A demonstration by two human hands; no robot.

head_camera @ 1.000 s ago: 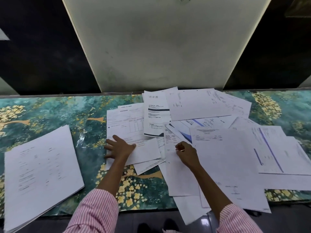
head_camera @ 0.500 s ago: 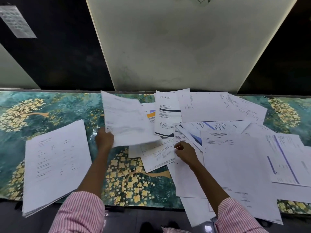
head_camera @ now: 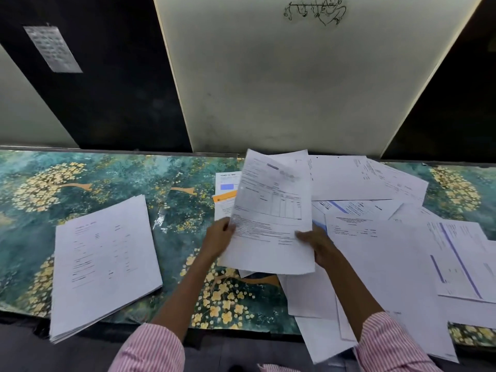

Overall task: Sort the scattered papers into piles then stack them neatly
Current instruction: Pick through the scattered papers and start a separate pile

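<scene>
A printed sheet with a table (head_camera: 271, 213) is held up above the table, tilted toward me. My left hand (head_camera: 218, 236) grips its left edge and my right hand (head_camera: 314, 244) grips its lower right edge. On the left lies a neat pile of white papers (head_camera: 103, 261), slightly fanned at its front edge. Scattered papers (head_camera: 389, 253) overlap in a loose heap across the middle and right, some with blue lines, one with an orange band (head_camera: 224, 197). Several sheets hang over the table's front edge.
The table (head_camera: 185, 216) wears a green cloth with yellow flower prints. A pale wall panel (head_camera: 295, 84) rises behind it between dark panels. A small notice (head_camera: 52, 48) is stuck on the dark panel at upper left. Bare cloth shows between the pile and the heap.
My left hand lifted one sheet off the heap and brought it up in front of me. My right hand left the heap and took the sheet's lower right edge.
</scene>
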